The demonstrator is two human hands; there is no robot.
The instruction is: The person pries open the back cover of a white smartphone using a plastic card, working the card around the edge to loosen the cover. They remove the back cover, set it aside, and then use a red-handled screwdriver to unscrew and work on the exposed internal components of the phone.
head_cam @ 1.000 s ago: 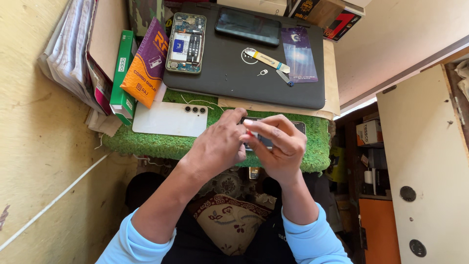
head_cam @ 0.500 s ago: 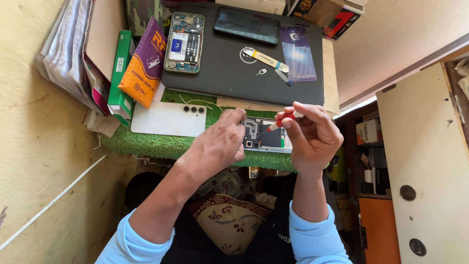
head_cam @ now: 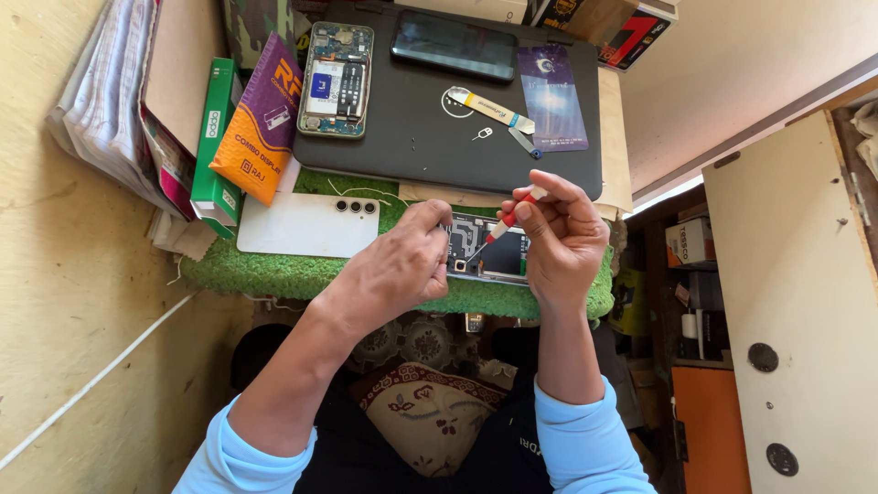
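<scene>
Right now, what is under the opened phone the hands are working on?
The opened phone lies on a green turf-like mat, which shows around it. The left hand covers its left end and the right hand, holding a red screwdriver, hides its right edge.

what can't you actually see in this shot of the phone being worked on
Head view, the only one:
- Left part of the opened phone: covered by the left hand.
- Screwdriver tip: too small to tell whether it sits in a screw.
- Screwdriver's top: hidden in the right hand grip.
- Boxes at the top: cut off by the frame edge.
- Small parts inside the second opened phone: too small to make out.
</scene>
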